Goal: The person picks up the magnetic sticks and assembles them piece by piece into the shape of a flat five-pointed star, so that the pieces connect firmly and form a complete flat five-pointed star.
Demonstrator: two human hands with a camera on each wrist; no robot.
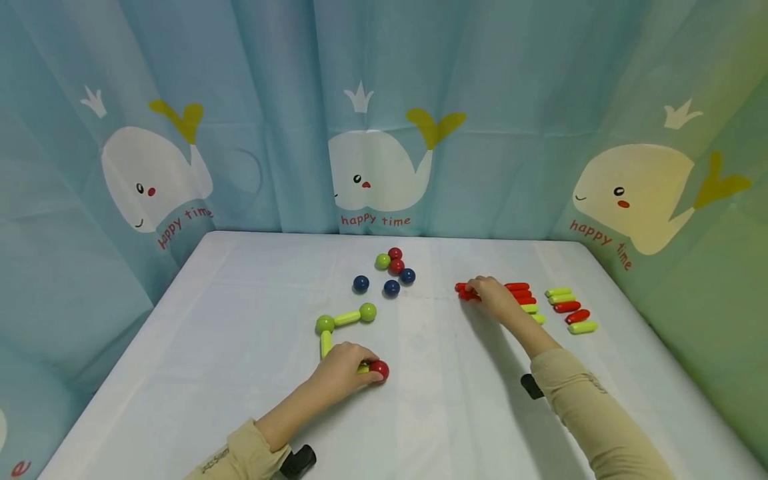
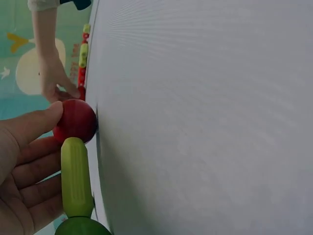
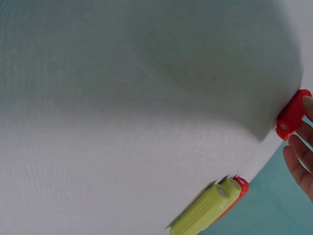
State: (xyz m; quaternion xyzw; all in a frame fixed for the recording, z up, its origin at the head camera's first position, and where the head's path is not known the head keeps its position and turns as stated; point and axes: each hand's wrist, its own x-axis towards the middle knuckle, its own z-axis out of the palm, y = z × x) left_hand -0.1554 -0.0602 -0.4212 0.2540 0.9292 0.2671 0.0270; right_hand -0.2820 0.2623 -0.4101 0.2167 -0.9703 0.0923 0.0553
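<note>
1. The left hand (image 1: 345, 368) holds a red ball (image 1: 379, 371) between thumb and fingers; its other fingers lie loosely behind the rod joined to that ball.
2. That rod, a green rod (image 2: 76, 176), runs from the red ball to a green ball (image 2: 83, 227) by the left palm, cut off in the left wrist view.
3. Just beyond the left hand, another rod (image 1: 326, 343), also green, leads away to a corner ball (image 1: 325, 325); from there a far rod (image 1: 347, 318) turns right to an end ball (image 1: 368, 312). The hand hides part of this frame.
4. The right hand (image 1: 493, 298) pinches a red rod (image 3: 292, 115) at the worktop (image 1: 432, 400). In the head view two red rods meet its fingertips; which one is held I cannot tell.
5. Right of the right hand, partly behind it, lie more red rods (image 1: 521, 293) and green rods (image 1: 529, 309); farther right is a mixed column of five rods (image 1: 567, 307).
6. Ahead of the left hand and left of the right hand sit three blue balls (image 1: 391, 288), two red balls (image 1: 397, 267) and a loose green ball (image 1: 383, 261).
</note>
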